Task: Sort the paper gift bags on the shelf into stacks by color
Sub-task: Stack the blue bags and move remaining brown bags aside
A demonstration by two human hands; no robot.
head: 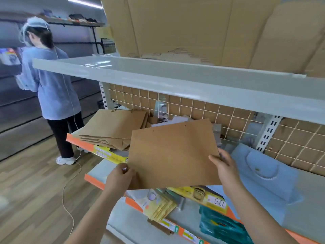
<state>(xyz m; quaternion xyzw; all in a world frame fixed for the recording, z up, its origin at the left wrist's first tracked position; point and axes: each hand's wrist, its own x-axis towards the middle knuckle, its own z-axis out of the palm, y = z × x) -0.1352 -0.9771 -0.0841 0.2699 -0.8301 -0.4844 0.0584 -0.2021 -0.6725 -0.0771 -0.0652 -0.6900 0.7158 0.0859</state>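
Two bare forearms, left hand [119, 178], right hand [224, 166], no sleeves.

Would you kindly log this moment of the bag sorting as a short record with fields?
held item: flat brown paper bag, above the shelf edge
left hand: pinches the bag's lower left corner
right hand: grips its right edge
brown stack: on the shelf, left
light blue bags: on the shelf, right
bystander: standing left, back turned

Held gift bag [173, 152] and stacked bags [114, 127] noted plain brown; flat bag [263, 175] pale blue; shelf edge [77, 140] orange.
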